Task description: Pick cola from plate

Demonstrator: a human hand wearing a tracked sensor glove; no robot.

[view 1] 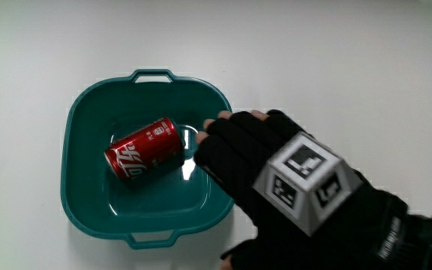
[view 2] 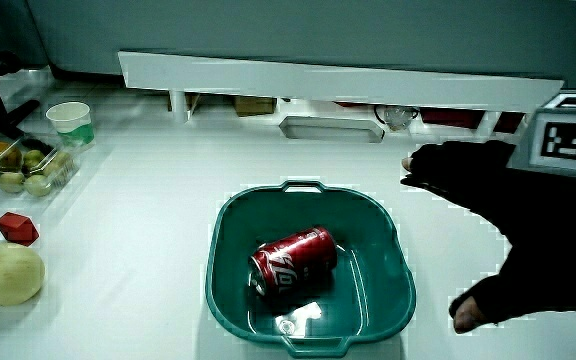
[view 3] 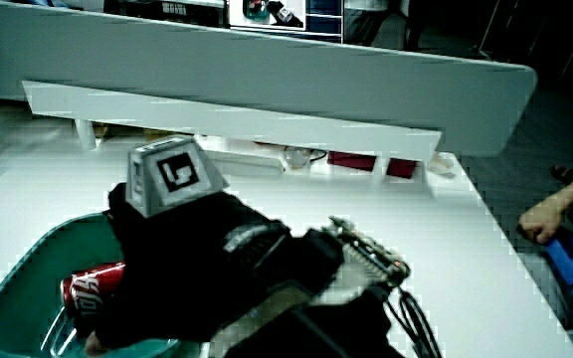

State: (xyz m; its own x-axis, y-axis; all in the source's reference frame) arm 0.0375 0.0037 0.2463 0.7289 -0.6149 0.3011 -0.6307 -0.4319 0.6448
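The hand (view 1: 276, 176) hovers over the rim of the teal plate (view 1: 77, 127), its grip spread loose and holding nothing, fingertips (view 1: 214, 133) just short of the cola (view 1: 144, 148). The cola lies on its side in the middle of the plate (view 2: 230, 215), seemingly just clear of the grip, on the white table (view 1: 336, 67).

My hand (view 1: 276, 176) hovers palm down, fingers (view 1: 227, 135) stretched out and loosely spread, thumb (view 2: 468, 310) apart, holding nothing; marker cube (view 1: 306, 180) up on its back, forearm (view 1: 396, 232) trailing toward me.
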